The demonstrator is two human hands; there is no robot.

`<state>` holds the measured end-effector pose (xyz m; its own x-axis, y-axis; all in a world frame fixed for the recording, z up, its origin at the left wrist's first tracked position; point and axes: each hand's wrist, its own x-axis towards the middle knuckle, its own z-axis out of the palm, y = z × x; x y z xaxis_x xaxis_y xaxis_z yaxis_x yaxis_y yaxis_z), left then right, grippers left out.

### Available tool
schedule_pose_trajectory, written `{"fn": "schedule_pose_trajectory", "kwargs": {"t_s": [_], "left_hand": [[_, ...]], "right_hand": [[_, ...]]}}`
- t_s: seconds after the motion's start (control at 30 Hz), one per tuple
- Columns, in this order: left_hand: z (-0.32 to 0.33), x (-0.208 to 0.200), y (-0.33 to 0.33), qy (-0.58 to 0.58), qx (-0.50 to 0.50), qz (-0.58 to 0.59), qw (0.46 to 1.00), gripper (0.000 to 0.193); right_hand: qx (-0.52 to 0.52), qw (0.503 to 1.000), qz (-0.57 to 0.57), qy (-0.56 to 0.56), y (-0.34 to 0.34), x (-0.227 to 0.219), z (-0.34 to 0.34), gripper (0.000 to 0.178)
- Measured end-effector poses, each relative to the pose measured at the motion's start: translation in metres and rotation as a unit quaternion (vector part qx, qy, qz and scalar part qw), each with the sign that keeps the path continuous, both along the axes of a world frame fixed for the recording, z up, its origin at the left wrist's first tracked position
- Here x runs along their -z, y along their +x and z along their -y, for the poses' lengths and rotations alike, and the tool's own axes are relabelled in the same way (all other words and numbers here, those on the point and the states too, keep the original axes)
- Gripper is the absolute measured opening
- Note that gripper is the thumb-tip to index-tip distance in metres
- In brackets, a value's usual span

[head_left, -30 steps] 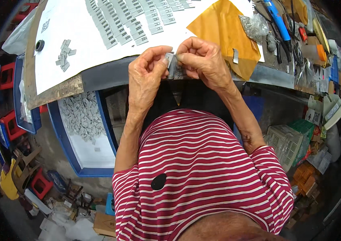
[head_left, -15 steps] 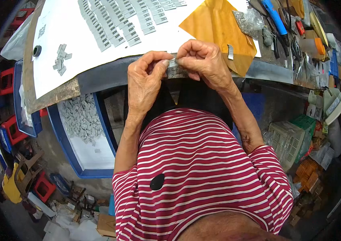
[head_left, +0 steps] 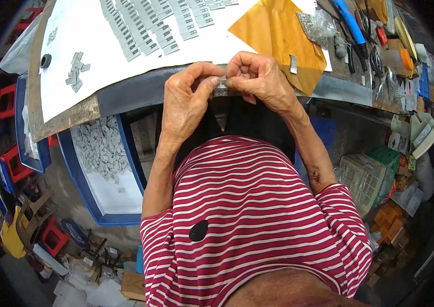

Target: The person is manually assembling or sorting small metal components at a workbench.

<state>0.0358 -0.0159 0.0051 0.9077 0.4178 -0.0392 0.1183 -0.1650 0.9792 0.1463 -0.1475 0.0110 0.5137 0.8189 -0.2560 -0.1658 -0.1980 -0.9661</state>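
At the table's front edge, my left hand [head_left: 185, 102] and my right hand [head_left: 262, 82] meet fingertip to fingertip. Both are closed in a pinch on a small grey piece [head_left: 222, 82], mostly covered by the fingers. Beyond them, rows of flat grey pieces with dark slots [head_left: 148, 43] lie on a white sheet [head_left: 81, 33]. A loose heap of small grey pieces [head_left: 77, 71] rests farther left on that sheet. Close to my right hand is a brown paper envelope [head_left: 265, 30], with one grey piece [head_left: 293, 64] lying on it.
Below the table at left, a blue tray [head_left: 94, 211] holds many small grey pieces. A black ring [head_left: 46, 61] sits on the sheet's left side. Tools, including a blue-handled one [head_left: 349, 21], crowd the table's right end. Plastic crates [head_left: 360, 179] stand at lower right.
Both hands stay pinched together at the table edge, with only slight finger movement. The view has shifted a little; the laid-out pieces look unchanged.
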Motion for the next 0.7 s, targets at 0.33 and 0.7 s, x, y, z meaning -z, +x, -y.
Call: {"fn": "schedule_pose_trajectory", "kwargs": {"t_s": [0.33, 0.7], "left_hand": [[-0.0056, -0.0025, 0.0028, -0.097, 0.046, -0.026, 0.994, 0.012], [-0.0081, 0.0034, 0.0066, -0.116, 0.072, -0.02, 0.99, 0.011]], "right_hand": [[-0.036, 0.999, 0.024, -0.025, 0.0019, -0.0008, -0.0013, 0.008], [-0.052, 0.998, -0.02, 0.001, 0.0055, 0.0035, -0.0005, 0.006]]}}
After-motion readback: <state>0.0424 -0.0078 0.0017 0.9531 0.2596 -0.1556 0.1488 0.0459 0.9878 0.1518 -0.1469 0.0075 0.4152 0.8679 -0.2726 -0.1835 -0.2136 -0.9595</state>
